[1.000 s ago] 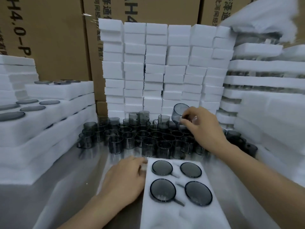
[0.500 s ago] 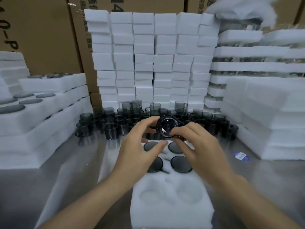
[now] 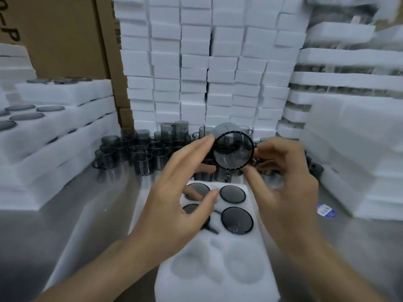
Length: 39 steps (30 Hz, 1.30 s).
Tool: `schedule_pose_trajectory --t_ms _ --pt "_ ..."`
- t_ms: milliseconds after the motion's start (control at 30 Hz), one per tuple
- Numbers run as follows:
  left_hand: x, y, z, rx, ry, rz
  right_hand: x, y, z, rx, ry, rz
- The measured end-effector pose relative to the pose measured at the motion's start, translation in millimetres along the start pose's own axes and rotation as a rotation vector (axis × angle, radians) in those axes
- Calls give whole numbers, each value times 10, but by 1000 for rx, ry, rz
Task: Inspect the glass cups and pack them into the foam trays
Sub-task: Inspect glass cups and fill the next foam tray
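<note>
Head view: showed a smoky cup (image 3: pixel 233 150) raised over the foam tray (image 3: pixel 218 277), mouth turned toward the camera. Pinched at its rim by the right hand (image 3: pixel 283 182), thumb below and fingers curled behind. Touched on the other side by the left hand (image 3: pixel 181 199), fingers spread and mostly straight. Held four cups in the tray's far pockets, near pockets bare. Stood more cups (image 3: pixel 141 153) behind, before foam stacks (image 3: pixel 207 73).
</note>
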State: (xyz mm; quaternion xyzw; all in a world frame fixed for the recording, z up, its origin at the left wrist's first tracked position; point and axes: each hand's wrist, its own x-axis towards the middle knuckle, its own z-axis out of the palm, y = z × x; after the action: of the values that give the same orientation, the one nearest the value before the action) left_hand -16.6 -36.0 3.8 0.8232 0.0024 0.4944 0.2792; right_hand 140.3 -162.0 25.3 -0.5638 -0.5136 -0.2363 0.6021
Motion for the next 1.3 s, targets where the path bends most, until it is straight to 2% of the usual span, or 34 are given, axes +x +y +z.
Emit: schedule_pose_trajectory --t_ms 267,833,1000,1300 --pt "-33 -65 27 -124 -31 -87 -38 -2 -9 -66 -26 -136" --pt "-56 -120 70 -211 -73 -158 -67 105 14 -56 -37 -73" --pt "-32 -107 93 -359 -151 -235 -96 112 28 -39 -76 24" --pt "6 -36 54 -299 -200 -260 -125 202 17 -27 -100 97"
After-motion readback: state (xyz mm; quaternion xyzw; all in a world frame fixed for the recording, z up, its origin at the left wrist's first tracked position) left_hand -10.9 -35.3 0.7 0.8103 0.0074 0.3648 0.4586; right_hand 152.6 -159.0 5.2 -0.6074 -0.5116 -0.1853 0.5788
